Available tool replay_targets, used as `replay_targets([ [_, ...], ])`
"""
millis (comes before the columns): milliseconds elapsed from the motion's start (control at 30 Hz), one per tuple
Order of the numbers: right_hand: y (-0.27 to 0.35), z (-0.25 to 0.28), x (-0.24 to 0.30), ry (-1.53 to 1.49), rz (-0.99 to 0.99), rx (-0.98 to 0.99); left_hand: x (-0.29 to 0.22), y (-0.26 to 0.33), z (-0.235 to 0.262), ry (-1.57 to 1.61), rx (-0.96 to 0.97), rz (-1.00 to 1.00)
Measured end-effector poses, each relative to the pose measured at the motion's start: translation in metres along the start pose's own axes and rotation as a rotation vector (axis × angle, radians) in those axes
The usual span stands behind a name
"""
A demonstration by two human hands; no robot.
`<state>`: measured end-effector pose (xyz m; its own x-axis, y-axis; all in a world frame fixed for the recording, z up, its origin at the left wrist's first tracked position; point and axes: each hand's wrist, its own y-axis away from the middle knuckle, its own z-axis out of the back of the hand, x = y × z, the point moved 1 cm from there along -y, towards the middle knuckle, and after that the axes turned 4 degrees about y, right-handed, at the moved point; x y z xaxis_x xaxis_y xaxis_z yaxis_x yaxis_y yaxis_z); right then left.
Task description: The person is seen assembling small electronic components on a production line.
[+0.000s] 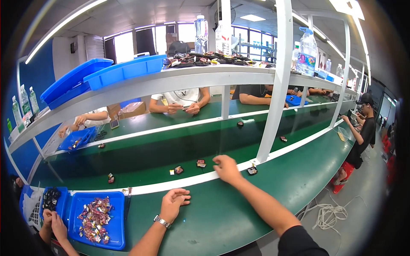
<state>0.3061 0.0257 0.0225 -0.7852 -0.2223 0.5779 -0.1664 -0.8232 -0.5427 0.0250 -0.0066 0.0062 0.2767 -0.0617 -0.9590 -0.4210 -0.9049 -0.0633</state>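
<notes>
My left hand (172, 206), with a metal watch on its wrist, hovers over the near green worktop. Its fingers are loosely bent and apart, with nothing seen in them. My right hand (226, 169) reaches over the white rail (162, 183) toward the green belt, its fingers loosely bent and apart, holding nothing I can see. Just left of its fingertips a small dark-and-red part with a yellow label (201, 163) lies on the belt. A similar part with a white-yellow tag (179, 170) lies further left. To the right, a small black part (252, 170) rests beside the post.
A blue tray (124, 222) of small red parts stands at left, beside another person's hands (58, 226) and a blue bin (64, 196). A white post (275, 81) rises close to my right hand. Overhead runs a shelf (205, 79) with blue trays and bottles. Several people work opposite.
</notes>
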Motion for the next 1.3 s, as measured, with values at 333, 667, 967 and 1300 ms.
replay_targets([
  [333,0.071,0.107,-0.030,0.564,-0.458,0.019,0.004,0.000,-0.006,-0.161,0.059,-0.022],
  [667,0.054,0.057,0.018,0.015,-0.099,0.231,0.001,0.000,-0.001,-0.099,-0.003,-0.004],
  [967,0.056,0.015,0.113,-0.321,0.325,0.613,-0.010,-0.004,0.026,0.127,0.214,0.240],
  [1300,0.076,-0.013,0.090,-0.622,-0.203,0.490,-0.014,-0.002,0.013,0.064,0.106,0.205],
])
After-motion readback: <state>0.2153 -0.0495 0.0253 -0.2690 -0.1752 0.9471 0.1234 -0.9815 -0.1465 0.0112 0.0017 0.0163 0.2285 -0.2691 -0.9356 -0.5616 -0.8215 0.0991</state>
